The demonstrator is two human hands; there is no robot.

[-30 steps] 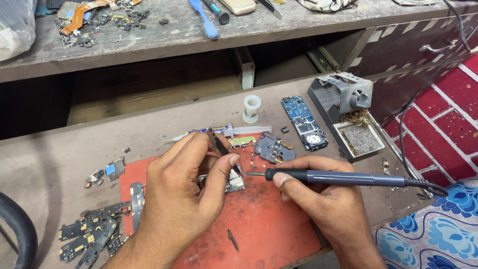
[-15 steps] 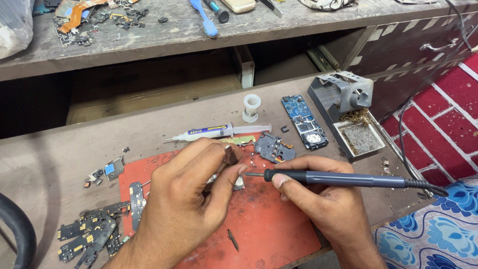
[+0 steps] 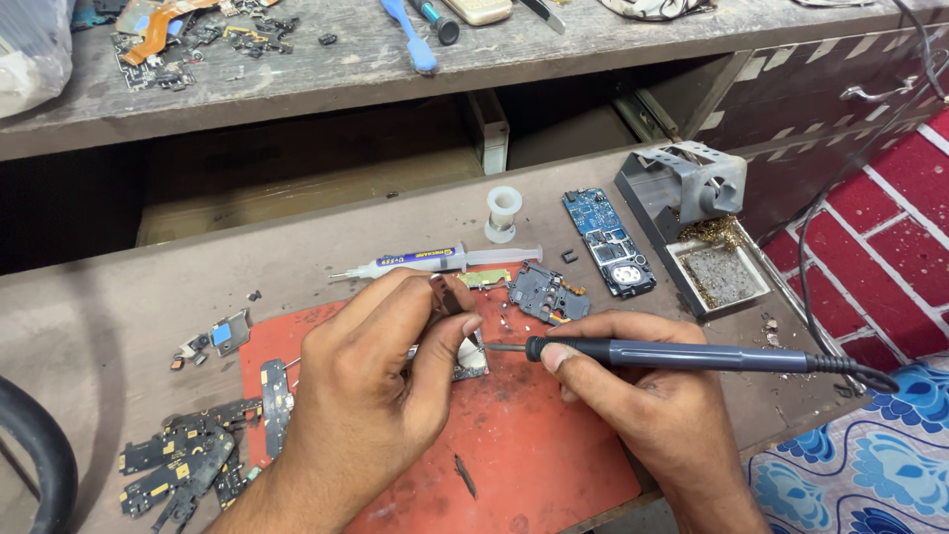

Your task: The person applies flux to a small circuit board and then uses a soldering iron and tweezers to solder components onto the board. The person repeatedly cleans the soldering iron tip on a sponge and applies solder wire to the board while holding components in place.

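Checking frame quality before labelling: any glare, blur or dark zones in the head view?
Head view: even, soft light and sharp focus on the left hand, right hand and soldering iron; no visible glare on the red mat; the open drawer cavity is deep in shadow; mild wide-angle bending at the frame edges.

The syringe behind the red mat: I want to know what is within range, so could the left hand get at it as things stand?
Probably yes: the syringe lies just beyond the left hand, with bare bench between.
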